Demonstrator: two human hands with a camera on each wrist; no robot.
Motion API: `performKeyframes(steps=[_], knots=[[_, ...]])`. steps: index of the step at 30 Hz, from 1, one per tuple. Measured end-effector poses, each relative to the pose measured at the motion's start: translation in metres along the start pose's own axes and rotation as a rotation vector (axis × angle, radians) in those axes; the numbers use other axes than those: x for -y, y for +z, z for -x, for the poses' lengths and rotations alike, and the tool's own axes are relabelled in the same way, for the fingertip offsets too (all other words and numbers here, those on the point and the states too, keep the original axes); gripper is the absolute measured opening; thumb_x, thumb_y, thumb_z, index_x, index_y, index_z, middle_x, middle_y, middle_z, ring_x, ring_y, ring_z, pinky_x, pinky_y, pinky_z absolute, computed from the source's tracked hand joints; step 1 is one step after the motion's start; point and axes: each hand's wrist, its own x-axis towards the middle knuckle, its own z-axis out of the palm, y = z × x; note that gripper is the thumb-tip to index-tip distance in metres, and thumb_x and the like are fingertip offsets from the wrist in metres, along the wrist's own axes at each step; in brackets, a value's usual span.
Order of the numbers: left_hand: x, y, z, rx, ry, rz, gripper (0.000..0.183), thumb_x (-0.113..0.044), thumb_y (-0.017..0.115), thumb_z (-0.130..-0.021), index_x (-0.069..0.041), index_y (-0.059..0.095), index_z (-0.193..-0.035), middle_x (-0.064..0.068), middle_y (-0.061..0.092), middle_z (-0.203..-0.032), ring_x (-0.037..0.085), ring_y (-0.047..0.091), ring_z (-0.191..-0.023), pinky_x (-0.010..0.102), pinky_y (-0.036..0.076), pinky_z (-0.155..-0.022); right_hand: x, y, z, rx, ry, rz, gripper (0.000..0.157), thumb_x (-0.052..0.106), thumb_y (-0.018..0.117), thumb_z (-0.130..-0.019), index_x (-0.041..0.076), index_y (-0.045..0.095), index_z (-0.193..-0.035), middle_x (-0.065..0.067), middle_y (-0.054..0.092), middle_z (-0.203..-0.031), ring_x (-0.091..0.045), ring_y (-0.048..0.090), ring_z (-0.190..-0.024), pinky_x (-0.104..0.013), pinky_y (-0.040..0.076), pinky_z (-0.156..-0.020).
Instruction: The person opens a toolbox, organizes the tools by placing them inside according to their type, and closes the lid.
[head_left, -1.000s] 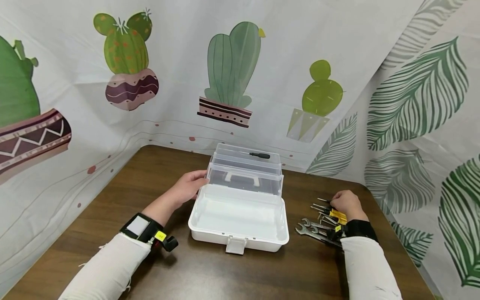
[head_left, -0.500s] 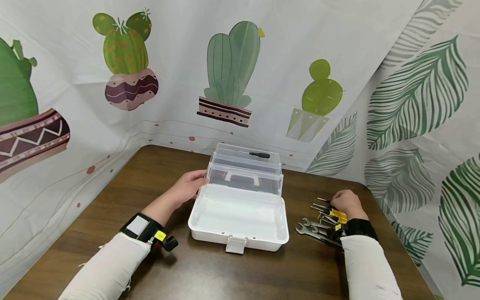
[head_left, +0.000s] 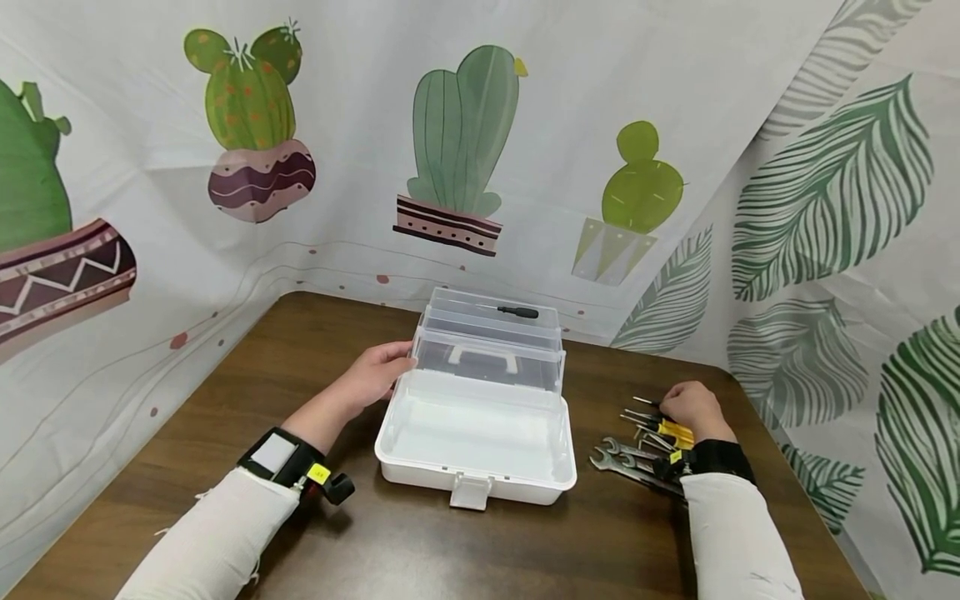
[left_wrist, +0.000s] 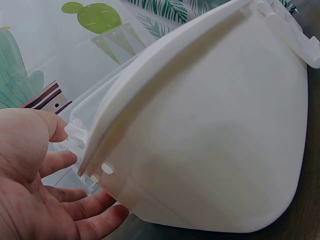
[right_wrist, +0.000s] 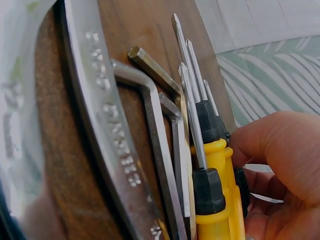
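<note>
A white toolbox (head_left: 476,433) stands with its clear lid (head_left: 480,362) tipped back. My left hand (head_left: 375,372) holds its rear left corner by the hinge, thumb in front and fingers behind; the left wrist view shows fingertips against the white side wall (left_wrist: 210,130). At the right, my right hand (head_left: 693,406) pinches a screwdriver with a black handle (right_wrist: 241,182), mostly hidden by the fingers. Beside it lie several yellow-and-black screwdrivers (right_wrist: 222,165), hex keys (right_wrist: 155,120) and open-end wrenches (head_left: 626,468). Another black-handled screwdriver (head_left: 519,312) lies in the raised clear tray section (head_left: 450,310).
The brown wooden table (head_left: 525,550) carries the box in its middle and the tools near its right edge. A clear latch (head_left: 471,492) hangs off the box front. Behind hangs a white cloth (head_left: 360,125) printed with cacti and leaves. Wrist cameras (head_left: 337,487) sit on both forearms.
The view has shifted very slightly. Both hands, the box and the tools stay in the same places.
</note>
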Motion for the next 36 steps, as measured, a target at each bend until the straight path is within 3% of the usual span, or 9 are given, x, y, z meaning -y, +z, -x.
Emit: performKeyframes(steps=[11,20,29,36], knots=[[0.002,0.001,0.000,-0.008,0.002,-0.003,0.053,-0.035,0.048,-0.109,-0.014,0.042,-0.157,0.018,0.056,-0.149,0.031,0.063,-0.125,0.049,0.059,-0.097,0.002,0.000,0.004,-0.009,-0.017,0.002,0.015,0.016,0.065,-0.089,0.003,0.073,-0.087,-0.018,0.071,-0.094,-0.030,0.061,-0.082,-0.038,0.048,-0.070],[0.000,0.000,-0.001,-0.006,-0.001,-0.007,0.053,-0.035,0.049,-0.109,-0.014,0.043,-0.157,0.018,0.056,-0.150,0.031,0.063,-0.126,0.049,0.059,-0.097,-0.004,-0.003,0.004,-0.021,-0.032,-0.039,0.021,0.012,0.064,-0.091,-0.003,0.072,-0.101,-0.026,0.070,-0.105,-0.037,0.063,-0.091,-0.046,0.052,-0.076],[0.000,-0.001,0.000,-0.004,-0.004,-0.004,0.053,-0.035,0.049,-0.109,-0.015,0.043,-0.157,0.017,0.055,-0.151,0.032,0.063,-0.126,0.050,0.059,-0.096,-0.016,-0.009,-0.001,-0.030,-0.006,-0.178,0.031,0.012,0.064,-0.092,-0.008,0.068,-0.116,-0.035,0.062,-0.123,-0.047,0.060,-0.106,-0.050,0.053,-0.082],[0.000,-0.001,-0.001,0.006,-0.010,0.006,0.052,-0.035,0.049,-0.109,-0.017,0.043,-0.157,0.016,0.054,-0.152,0.033,0.062,-0.126,0.051,0.058,-0.097,-0.012,-0.020,0.001,-0.061,-0.025,-0.238,0.032,0.010,0.066,-0.091,-0.010,0.066,-0.116,-0.029,0.067,-0.108,-0.033,0.064,-0.089,-0.033,0.051,-0.068]])
